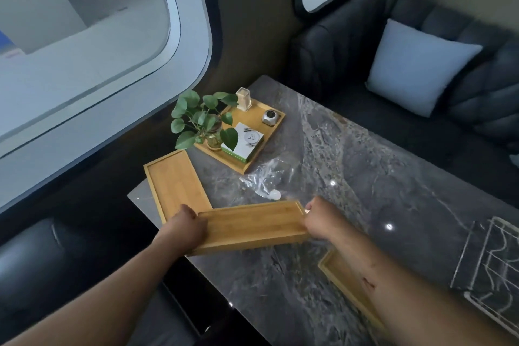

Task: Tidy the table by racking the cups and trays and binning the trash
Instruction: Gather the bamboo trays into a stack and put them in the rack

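I hold a long bamboo tray (250,227) over the near-left part of the grey marble table (365,177). My left hand (186,226) grips its left end and my right hand (323,219) grips its right end. A second empty bamboo tray (177,182) lies flat behind it at the table's left edge. A third bamboo tray (345,284) lies under my right forearm, partly hidden. Crumpled clear plastic trash (266,180) with a small white lump lies just beyond the held tray. A white wire rack (494,270) stands at the right edge.
A larger bamboo tray (255,121) at the back holds a potted green plant (205,121), a white box, a small silver object and a clear holder. Dark sofa seats with a pale cushion (418,64) surround the table. Windows fill the wall at left.
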{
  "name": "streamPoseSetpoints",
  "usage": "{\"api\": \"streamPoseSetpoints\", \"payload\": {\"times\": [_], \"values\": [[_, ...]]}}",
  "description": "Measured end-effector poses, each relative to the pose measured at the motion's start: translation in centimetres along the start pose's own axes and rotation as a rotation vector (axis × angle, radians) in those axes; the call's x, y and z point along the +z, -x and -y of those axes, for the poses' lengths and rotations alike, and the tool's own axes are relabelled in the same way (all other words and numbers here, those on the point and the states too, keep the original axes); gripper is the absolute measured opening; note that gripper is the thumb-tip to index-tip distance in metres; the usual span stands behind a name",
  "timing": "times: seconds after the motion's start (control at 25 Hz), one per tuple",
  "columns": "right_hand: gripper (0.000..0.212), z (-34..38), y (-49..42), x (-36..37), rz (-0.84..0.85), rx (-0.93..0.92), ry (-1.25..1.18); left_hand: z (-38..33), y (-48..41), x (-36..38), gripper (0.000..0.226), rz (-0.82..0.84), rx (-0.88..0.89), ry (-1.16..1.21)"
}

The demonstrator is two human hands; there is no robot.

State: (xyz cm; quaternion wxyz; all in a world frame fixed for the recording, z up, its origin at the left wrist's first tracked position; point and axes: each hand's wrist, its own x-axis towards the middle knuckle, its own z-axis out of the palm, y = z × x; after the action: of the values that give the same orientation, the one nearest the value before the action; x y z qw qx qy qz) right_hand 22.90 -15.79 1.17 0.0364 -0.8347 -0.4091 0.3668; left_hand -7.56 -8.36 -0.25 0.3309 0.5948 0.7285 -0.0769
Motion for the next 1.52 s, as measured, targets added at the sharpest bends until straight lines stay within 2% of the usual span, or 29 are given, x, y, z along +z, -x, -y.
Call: {"api": "streamPoseSetpoints", "payload": {"times": [0.16,0.32,0.56,0.8,0.92,1.08,1.2,1.32,1.44,1.52], "values": [[0.024,-4.8,2.2,-2.4,0.020,0.064,-0.006,-4.5,0.8,0.5,0.046,0.040,0.110,-0.047],[0.034,-10.8,4.3,-3.6,-0.015,0.146,-0.168,-10.5,1.9,2.6,0.050,0.027,0.327,-0.155],[0.011,-19.7,9.0,-3.8,-0.109,0.386,-0.336,-18.2,4.2,8.0,0.045,0.163,0.530,-0.154],[0.031,-25.6,12.7,-2.1,-0.245,0.564,-0.482,-21.9,6.5,14.2,0.046,0.201,0.650,-0.256],[0.034,-27.7,13.9,-1.2,-0.258,0.599,-0.475,-23.2,7.4,16.9,0.046,0.194,0.686,-0.301],[0.025,-28.6,14.2,-0.3,-0.294,0.646,-0.474,-24.1,7.9,18.6,0.037,0.143,0.691,-0.393],[0.022,-29.1,13.8,0.2,-0.303,0.664,-0.503,-24.3,7.9,19.4,0.031,0.168,0.686,-0.406],[0.022,-29.2,13.4,0.5,-0.303,0.667,-0.514,-24.3,7.8,19.8,0.033,0.179,0.664,-0.417],[0.031,-29.1,13.2,0.9,-0.321,0.678,-0.523,-24.5,7.7,20.1,0.034,0.187,0.655,-0.436],[0.028,-29.1,13.1,1.1,-0.323,0.681,-0.541,-24.6,7.7,20.0,0.033,0.196,0.658,-0.434]]}}
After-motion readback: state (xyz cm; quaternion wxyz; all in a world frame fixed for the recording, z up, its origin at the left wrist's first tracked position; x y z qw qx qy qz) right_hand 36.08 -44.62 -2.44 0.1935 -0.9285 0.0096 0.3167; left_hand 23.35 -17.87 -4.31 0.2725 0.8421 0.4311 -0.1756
